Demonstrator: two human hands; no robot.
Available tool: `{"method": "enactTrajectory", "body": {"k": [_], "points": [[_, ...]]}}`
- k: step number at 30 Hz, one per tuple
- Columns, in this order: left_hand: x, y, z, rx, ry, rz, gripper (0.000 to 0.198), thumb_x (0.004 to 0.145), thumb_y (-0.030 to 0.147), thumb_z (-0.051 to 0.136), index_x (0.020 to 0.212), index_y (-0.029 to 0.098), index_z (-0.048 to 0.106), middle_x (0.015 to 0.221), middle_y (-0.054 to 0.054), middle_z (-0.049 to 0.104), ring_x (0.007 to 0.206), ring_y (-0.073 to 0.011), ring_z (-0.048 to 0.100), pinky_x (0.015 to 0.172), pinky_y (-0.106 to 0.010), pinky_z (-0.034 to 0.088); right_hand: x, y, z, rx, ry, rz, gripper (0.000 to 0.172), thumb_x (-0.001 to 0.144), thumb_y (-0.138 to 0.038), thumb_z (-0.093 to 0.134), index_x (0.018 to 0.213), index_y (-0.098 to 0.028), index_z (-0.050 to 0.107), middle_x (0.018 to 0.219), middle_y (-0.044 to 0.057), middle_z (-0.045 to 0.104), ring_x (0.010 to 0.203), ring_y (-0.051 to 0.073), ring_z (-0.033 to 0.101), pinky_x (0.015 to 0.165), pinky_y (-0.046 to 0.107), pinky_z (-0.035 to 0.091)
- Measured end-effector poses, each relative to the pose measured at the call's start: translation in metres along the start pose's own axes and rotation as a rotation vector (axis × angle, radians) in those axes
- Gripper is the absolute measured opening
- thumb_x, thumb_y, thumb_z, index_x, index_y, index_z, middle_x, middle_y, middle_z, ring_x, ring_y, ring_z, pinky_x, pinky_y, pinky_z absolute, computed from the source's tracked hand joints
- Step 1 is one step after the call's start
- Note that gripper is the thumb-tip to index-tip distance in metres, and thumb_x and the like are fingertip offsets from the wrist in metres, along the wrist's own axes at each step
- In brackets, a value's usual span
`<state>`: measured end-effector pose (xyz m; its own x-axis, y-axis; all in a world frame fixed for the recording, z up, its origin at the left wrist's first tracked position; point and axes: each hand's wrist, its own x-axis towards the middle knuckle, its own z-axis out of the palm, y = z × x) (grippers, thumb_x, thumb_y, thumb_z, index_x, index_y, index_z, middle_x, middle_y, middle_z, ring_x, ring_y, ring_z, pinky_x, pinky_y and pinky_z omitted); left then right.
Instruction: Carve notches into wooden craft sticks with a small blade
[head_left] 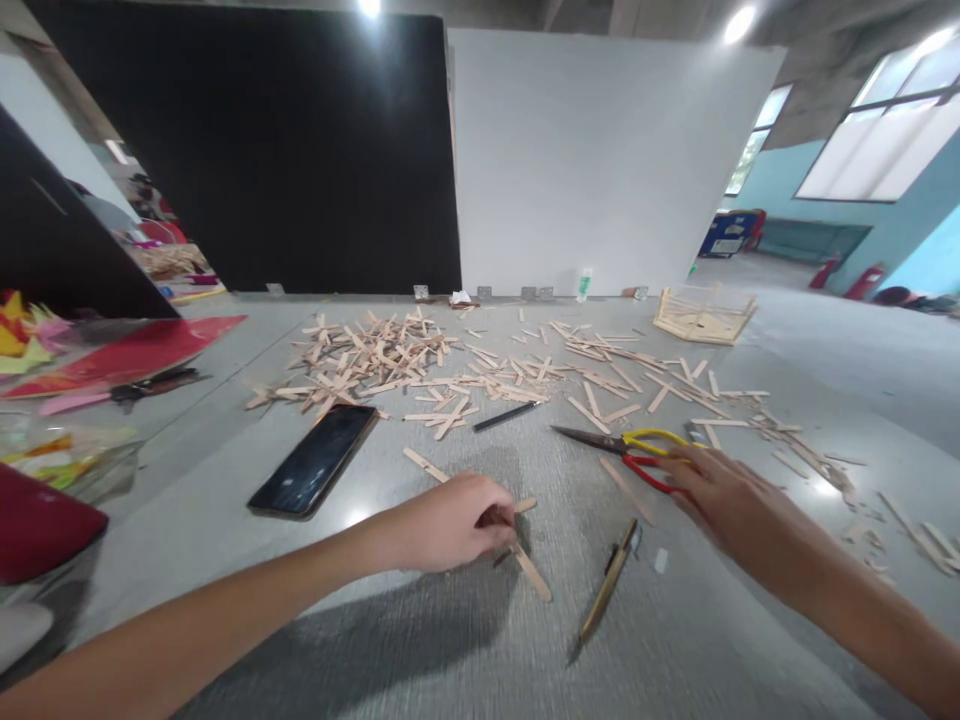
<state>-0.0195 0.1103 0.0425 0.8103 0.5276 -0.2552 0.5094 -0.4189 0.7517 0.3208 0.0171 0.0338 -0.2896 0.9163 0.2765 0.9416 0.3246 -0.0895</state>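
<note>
My left hand (450,522) is closed in a pinch on flat wooden craft sticks (531,570) that lie on the grey floor in front of me. My right hand (731,500) stretches out with its fingers apart, their tips touching the red and yellow handles of a pair of scissors (619,445). The scissors lie shut on the floor, blades pointing left. A brown utility knife (609,580) rests between my two hands. A black pencil (505,417) lies just beyond them.
A black phone (315,460) lies face up at the left. Several loose wooden sticks (375,360) are scattered across the floor ahead. A stick-built frame (703,315) stands far right. Coloured paper (112,355) and a red case (37,525) lie at the left edge.
</note>
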Motion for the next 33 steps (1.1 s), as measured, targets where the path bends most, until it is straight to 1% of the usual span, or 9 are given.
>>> {"method": "enactTrajectory", "body": {"k": [3, 5, 7, 10, 14, 20, 23, 28, 33], "points": [[0.0, -0.001, -0.001, -0.013, -0.016, -0.013, 0.03, 0.099, 0.027, 0.055, 0.076, 0.016, 0.07, 0.065, -0.002, 0.066, 0.052, -0.0129, 0.054, 0.053, -0.024, 0.035, -0.004, -0.025, 0.01, 0.035, -0.068, -0.231, 0.04, 0.106, -0.03, 0.048, 0.144, -0.03, 0.059, 0.152, 0.011, 0.059, 0.14, 0.031, 0.056, 0.107, 0.051, 0.056], [-0.001, 0.0, -0.002, -0.025, -0.021, -0.02, 0.034, 0.101, 0.028, 0.053, 0.072, 0.017, 0.067, 0.062, -0.001, 0.063, 0.05, -0.0127, 0.051, 0.051, -0.024, 0.033, -0.006, -0.044, 0.015, 0.054, -0.087, -0.393, 0.032, 0.107, -0.032, 0.052, 0.136, -0.028, 0.064, 0.15, 0.012, 0.06, 0.141, 0.033, 0.055, 0.105, 0.05, 0.057], [-0.002, 0.001, -0.004, -0.042, -0.027, -0.027, 0.034, 0.1, 0.028, 0.054, 0.069, 0.017, 0.064, 0.061, -0.001, 0.062, 0.05, -0.0127, 0.051, 0.05, -0.024, 0.033, -0.006, -0.059, 0.016, 0.085, -0.044, -0.453, 0.026, 0.11, -0.026, 0.044, 0.118, -0.023, 0.068, 0.137, 0.014, 0.068, 0.132, 0.031, 0.062, 0.102, 0.047, 0.058], [-0.004, 0.004, -0.005, -0.085, -0.038, -0.042, 0.024, 0.1, 0.029, 0.055, 0.08, 0.019, 0.065, 0.065, 0.0, 0.064, 0.051, -0.013, 0.052, 0.049, -0.023, 0.034, -0.006, -0.069, 0.014, 0.11, -0.008, -0.403, 0.028, 0.113, -0.023, 0.032, 0.112, -0.022, 0.06, 0.113, 0.01, 0.076, 0.105, 0.025, 0.075, 0.087, 0.038, 0.062], [-0.006, 0.008, -0.005, -0.138, -0.009, -0.036, 0.014, 0.101, 0.03, 0.055, 0.098, 0.02, 0.064, 0.07, 0.001, 0.064, 0.058, -0.0135, 0.055, 0.053, -0.022, 0.038, -0.011, -0.074, 0.006, 0.161, 0.041, -0.209, 0.023, 0.114, -0.031, 0.029, 0.12, -0.025, 0.05, 0.091, 0.004, 0.078, 0.075, 0.02, 0.078, 0.06, 0.028, 0.057], [-0.004, 0.012, 0.005, -0.17, -0.029, -0.038, 0.027, 0.103, 0.03, 0.052, 0.081, 0.019, 0.062, 0.065, 0.001, 0.063, 0.056, -0.0121, 0.054, 0.056, -0.022, 0.039, -0.023, -0.085, 0.012, 0.091, 0.002, -0.254, 0.035, 0.114, -0.031, 0.03, 0.144, -0.026, 0.047, 0.109, 0.008, 0.08, 0.08, 0.023, 0.081, 0.056, 0.029, 0.059], [-0.004, 0.012, 0.012, -0.17, -0.045, -0.057, 0.034, 0.104, 0.029, 0.049, 0.072, 0.019, 0.057, 0.063, 0.001, 0.063, 0.052, -0.0113, 0.055, 0.056, -0.023, 0.038, -0.024, -0.088, 0.018, 0.122, 0.029, -0.195, 0.034, 0.113, -0.031, 0.031, 0.141, -0.025, 0.05, 0.105, 0.009, 0.078, 0.075, 0.023, 0.079, 0.052, 0.029, 0.059], [-0.007, 0.015, 0.016, -0.178, -0.064, -0.081, 0.038, 0.104, 0.026, 0.048, 0.067, 0.019, 0.053, 0.059, 0.001, 0.063, 0.046, -0.0102, 0.052, 0.052, -0.023, 0.036, -0.027, -0.088, 0.024, 0.298, -0.028, -0.117, 0.025, 0.112, -0.028, 0.039, 0.133, -0.026, 0.053, 0.104, 0.005, 0.076, 0.083, 0.021, 0.078, 0.064, 0.03, 0.061], [-0.008, 0.016, 0.017, -0.218, -0.051, -0.083, 0.037, 0.106, 0.028, 0.046, 0.07, 0.02, 0.051, 0.056, 0.002, 0.06, 0.047, -0.0102, 0.05, 0.049, -0.022, 0.036, -0.028, -0.089, 0.026, 0.342, -0.003, -0.113, 0.035, 0.11, -0.023, 0.042, 0.144, -0.025, 0.051, 0.106, 0.004, 0.08, 0.08, 0.019, 0.079, 0.065, 0.028, 0.061]]}}
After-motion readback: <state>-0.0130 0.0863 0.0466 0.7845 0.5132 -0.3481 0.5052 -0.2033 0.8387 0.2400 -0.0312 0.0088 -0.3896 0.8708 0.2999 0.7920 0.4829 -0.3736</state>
